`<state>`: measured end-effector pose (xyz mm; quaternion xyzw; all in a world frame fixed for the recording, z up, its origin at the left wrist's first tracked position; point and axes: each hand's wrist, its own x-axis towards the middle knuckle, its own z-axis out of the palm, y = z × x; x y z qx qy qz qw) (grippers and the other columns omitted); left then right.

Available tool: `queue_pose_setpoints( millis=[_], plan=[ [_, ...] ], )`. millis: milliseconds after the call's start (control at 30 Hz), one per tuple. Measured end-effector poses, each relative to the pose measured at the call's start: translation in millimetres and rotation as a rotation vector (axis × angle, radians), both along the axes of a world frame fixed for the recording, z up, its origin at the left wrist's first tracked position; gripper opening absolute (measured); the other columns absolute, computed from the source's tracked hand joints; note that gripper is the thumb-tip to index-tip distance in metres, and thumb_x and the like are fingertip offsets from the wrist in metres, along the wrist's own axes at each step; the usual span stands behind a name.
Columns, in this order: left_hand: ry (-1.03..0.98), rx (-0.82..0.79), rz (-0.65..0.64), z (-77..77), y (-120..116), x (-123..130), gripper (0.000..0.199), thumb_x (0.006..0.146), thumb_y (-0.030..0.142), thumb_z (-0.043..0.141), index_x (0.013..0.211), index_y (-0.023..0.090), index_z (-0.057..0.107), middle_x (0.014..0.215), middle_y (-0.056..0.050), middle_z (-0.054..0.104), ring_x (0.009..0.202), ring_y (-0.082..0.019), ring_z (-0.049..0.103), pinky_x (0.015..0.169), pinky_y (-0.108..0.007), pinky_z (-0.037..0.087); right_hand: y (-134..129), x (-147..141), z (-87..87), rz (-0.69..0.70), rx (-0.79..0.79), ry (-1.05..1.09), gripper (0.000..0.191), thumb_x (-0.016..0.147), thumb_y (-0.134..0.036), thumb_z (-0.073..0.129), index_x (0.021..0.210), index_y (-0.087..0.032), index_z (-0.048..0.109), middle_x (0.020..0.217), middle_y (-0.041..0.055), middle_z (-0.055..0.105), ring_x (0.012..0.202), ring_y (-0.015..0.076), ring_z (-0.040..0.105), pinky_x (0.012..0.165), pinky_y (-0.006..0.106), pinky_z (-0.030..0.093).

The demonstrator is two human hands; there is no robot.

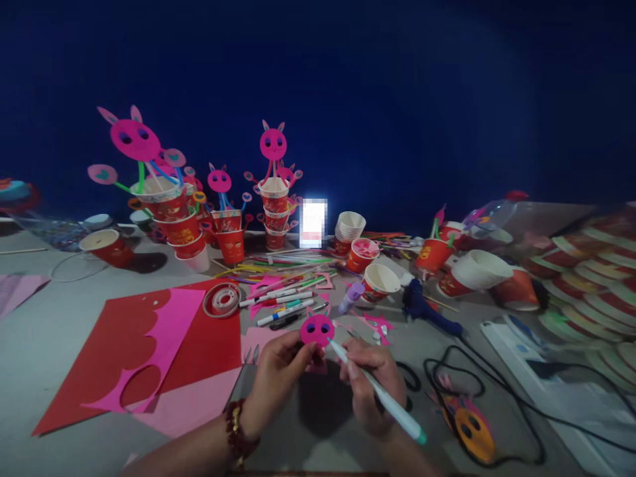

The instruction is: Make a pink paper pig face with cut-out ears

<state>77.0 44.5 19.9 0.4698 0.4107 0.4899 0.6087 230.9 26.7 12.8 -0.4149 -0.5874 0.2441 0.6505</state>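
Between the thumb and fingers of my left hand is a round pink paper face with small ears and two dark eyes. My right hand grips a white marker with a green end, its tip at the right side of the face. A beaded bracelet circles my left wrist. Several markers lie just beyond the face, and a purple glue stick stands to their right. Under the left forearm spread light pink paper sheets.
Red paper, cut pink paper and a tape roll lie left. Cup figures with pink faces stand behind. A blue glue gun, its black cord and an orange face occupy the right, near stacked cups.
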Motion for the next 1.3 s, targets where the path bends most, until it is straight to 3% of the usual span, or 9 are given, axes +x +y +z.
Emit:
queue_pose_setpoints(
  millis=[67, 167, 267, 500, 800, 967, 1067, 1167, 1300],
  plan=[
    [-0.016, -0.023, 0.004, 0.0, 0.9, -0.2, 0.025, 0.086, 0.040, 0.070, 0.078, 0.016, 0.072, 0.071, -0.003, 0.071, 0.065, -0.015, 0.066, 0.063, -0.022, 0.053, 2.1, -0.6, 3.0, -0.033, 0.051, 0.067, 0.007, 0.089, -0.019, 0.059, 0.092, -0.024, 0.062, 0.063, -0.0032, 0.060, 0.057, 0.0168, 0.061, 0.057, 0.033, 0.054],
    [-0.052, -0.080, 0.020, 1.1, 2.0, 0.0, 0.028, 0.081, 0.044, 0.074, 0.079, 0.015, 0.072, 0.072, -0.004, 0.072, 0.065, -0.016, 0.067, 0.060, -0.023, 0.053, 6.9, 0.8, 4.2, -0.169, -0.026, 0.065, 0.009, 0.090, -0.024, 0.062, 0.099, -0.022, 0.063, 0.075, 0.0011, 0.066, 0.061, 0.0167, 0.064, 0.051, 0.027, 0.051],
    [-0.063, -0.115, 0.036, 3.1, 1.8, -0.3, 0.032, 0.078, 0.047, 0.076, 0.078, 0.015, 0.072, 0.071, -0.005, 0.073, 0.064, -0.016, 0.067, 0.058, -0.022, 0.053, 12.4, 4.1, 1.7, -0.230, -0.090, -0.012, 0.015, 0.092, -0.028, 0.061, 0.105, -0.022, 0.066, 0.088, 0.0051, 0.070, 0.072, 0.0193, 0.067, 0.060, 0.030, 0.055],
    [-0.132, -0.105, 0.041, 2.1, 2.3, -0.8, 0.029, 0.077, 0.043, 0.078, 0.077, 0.015, 0.072, 0.070, -0.002, 0.072, 0.064, -0.014, 0.065, 0.063, -0.022, 0.054, 13.3, 2.8, 6.4, -0.049, -0.154, -0.162, 0.023, 0.092, -0.025, 0.061, 0.114, -0.025, 0.066, 0.099, 0.0050, 0.069, 0.085, 0.0203, 0.069, 0.077, 0.032, 0.057],
    [-0.080, -0.062, 0.024, -1.0, 3.5, 0.6, 0.031, 0.077, 0.046, 0.077, 0.079, 0.015, 0.070, 0.070, -0.002, 0.070, 0.065, -0.015, 0.063, 0.064, -0.024, 0.053, 11.6, 0.6, 3.9, -0.027, -0.203, -0.123, 0.024, 0.091, -0.027, 0.062, 0.115, -0.024, 0.065, 0.098, 0.0049, 0.069, 0.084, 0.0202, 0.068, 0.077, 0.031, 0.057],
    [0.103, -0.030, 0.000, -3.6, 10.2, -6.4, 0.039, 0.081, 0.053, 0.070, 0.072, 0.015, 0.065, 0.060, 0.001, 0.063, 0.049, -0.010, 0.054, 0.045, -0.019, 0.041, 15.5, 2.7, -0.2, -0.010, -0.231, -0.095, 0.024, 0.092, -0.029, 0.061, 0.116, -0.025, 0.063, 0.100, 0.0045, 0.068, 0.086, 0.0200, 0.067, 0.078, 0.031, 0.055],
    [0.160, 0.051, 0.078, -3.1, 23.4, -17.6, 0.039, 0.085, 0.053, 0.066, 0.072, 0.015, 0.064, 0.059, 0.001, 0.062, 0.046, -0.009, 0.052, 0.044, -0.019, 0.039, 18.0, 2.8, 1.3, -0.003, -0.231, -0.067, 0.025, 0.094, -0.032, 0.058, 0.117, -0.024, 0.063, 0.099, 0.0047, 0.068, 0.081, 0.0189, 0.065, 0.073, 0.030, 0.054],
    [0.228, 0.183, 0.265, -2.5, 38.6, -30.0, 0.038, 0.086, 0.051, 0.064, 0.073, 0.016, 0.063, 0.061, 0.000, 0.063, 0.053, -0.011, 0.055, 0.049, -0.020, 0.043, 18.4, 2.1, 4.8, 0.071, -0.222, -0.046, 0.023, 0.097, -0.034, 0.052, 0.110, -0.020, 0.065, 0.081, 0.0023, 0.066, 0.071, 0.0173, 0.062, 0.065, 0.028, 0.051],
    [0.276, 0.237, 0.383, -4.7, 53.8, -44.5, 0.035, 0.085, 0.050, 0.065, 0.074, 0.017, 0.062, 0.063, 0.001, 0.061, 0.053, -0.011, 0.053, 0.048, -0.020, 0.040, 19.3, -0.1, 4.9, 0.141, -0.266, 0.001, 0.017, 0.096, -0.035, 0.051, 0.101, -0.021, 0.056, 0.059, -0.0056, 0.054, 0.052, 0.0137, 0.050, 0.050, 0.024, 0.042]
  ],
)
